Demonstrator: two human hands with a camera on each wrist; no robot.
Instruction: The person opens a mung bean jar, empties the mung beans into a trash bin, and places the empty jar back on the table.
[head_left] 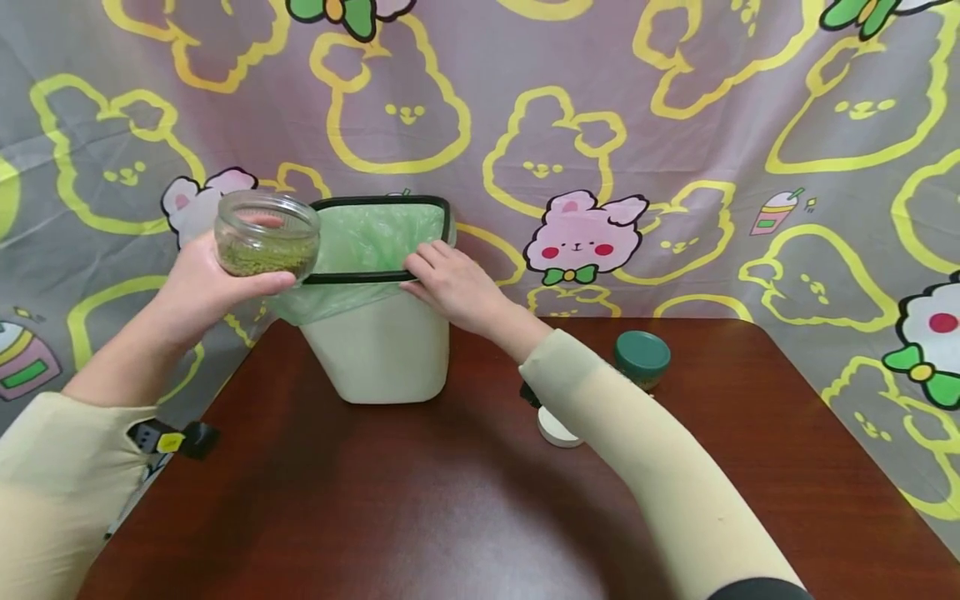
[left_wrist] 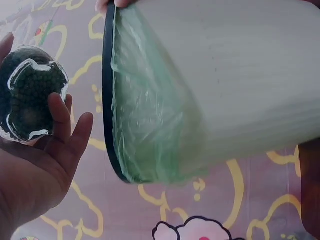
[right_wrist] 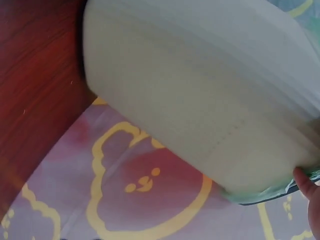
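Observation:
My left hand [head_left: 198, 287] holds a clear glass jar [head_left: 268, 237] that is partly filled with small green beans [head_left: 262, 257]. In the left wrist view the jar [left_wrist: 35, 100] shows its bottom, with the fingers around it. A pale trash can [head_left: 382, 350] with a black rim [head_left: 360, 277] stands on the table, just right of the jar. Inside it hangs a green plastic bag [head_left: 367, 237], folded over the rim on the left. With fingers over the rim and thumb outside, my right hand [head_left: 459, 285] grips the can's right front corner.
Beyond my right forearm a jar with a green lid [head_left: 642, 353] stands on the brown table [head_left: 420, 500]. A white round lid [head_left: 558, 427] lies partly behind the sleeve. A patterned cloth [head_left: 697, 275] hangs behind the table.

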